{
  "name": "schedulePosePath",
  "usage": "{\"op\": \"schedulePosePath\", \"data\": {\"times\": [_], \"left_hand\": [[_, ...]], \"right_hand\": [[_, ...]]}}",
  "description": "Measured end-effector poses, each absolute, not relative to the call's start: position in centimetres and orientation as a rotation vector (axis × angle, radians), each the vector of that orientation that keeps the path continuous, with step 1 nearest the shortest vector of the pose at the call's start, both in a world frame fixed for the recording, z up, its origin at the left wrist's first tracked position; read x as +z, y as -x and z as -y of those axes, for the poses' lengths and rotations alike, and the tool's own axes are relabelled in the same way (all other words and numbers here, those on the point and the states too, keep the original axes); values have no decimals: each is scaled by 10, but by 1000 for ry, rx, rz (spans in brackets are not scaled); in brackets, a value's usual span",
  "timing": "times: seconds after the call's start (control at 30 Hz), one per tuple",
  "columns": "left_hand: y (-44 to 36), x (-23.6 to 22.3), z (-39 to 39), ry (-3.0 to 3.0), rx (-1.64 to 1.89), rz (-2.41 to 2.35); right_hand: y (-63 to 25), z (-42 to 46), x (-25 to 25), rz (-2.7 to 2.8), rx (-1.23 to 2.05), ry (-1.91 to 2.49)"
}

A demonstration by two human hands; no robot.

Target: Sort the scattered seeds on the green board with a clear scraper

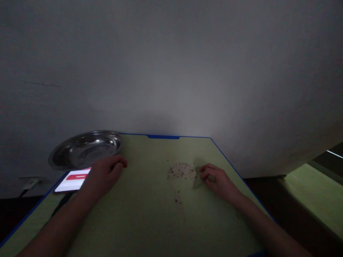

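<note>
My right hand (215, 180) is at the right edge of a small pile of pale grains mixed with dark ones (181, 170). Its fingers are curled together in a pinch. Beside the fingertips is a dark, see-through patch, either a shadow or a thin clear piece; I cannot tell which. A few stray grains (177, 198) lie nearer to me. My left hand (108, 171) rests in a loose fist at the left of the table, just in front of a shiny metal bowl (87, 151), with nothing showing in it. Its wrist overlaps a lit phone (71, 182).
The green table (142, 214) has a blue rim and stands against a grey wall (171, 71). A dark strap-like thing (63, 203) lies under my left forearm. Another pale green surface (316, 192) stands at the right, past a dark gap. A socket (31, 184) is low on the left wall.
</note>
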State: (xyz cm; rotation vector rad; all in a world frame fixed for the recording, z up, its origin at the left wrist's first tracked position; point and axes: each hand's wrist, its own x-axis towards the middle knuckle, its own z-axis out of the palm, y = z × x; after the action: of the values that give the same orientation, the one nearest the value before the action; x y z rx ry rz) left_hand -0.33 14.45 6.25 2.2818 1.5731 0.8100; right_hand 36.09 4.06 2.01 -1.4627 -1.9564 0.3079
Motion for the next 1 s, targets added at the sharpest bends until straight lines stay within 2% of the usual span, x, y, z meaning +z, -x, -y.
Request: {"op": "schedulePosePath", "data": {"times": [0.27,0.57,1.0], "left_hand": [[4,59,-143,-2306,821,-1530],[4,58,-143,-2314,829,-1515],[5,58,-142,-2327,897,-1431]], "right_hand": [[-368,-58,39,1927,372,1484],[-418,-74,45,1586,540,1972],[-365,-140,27,1566,647,2160]]}}
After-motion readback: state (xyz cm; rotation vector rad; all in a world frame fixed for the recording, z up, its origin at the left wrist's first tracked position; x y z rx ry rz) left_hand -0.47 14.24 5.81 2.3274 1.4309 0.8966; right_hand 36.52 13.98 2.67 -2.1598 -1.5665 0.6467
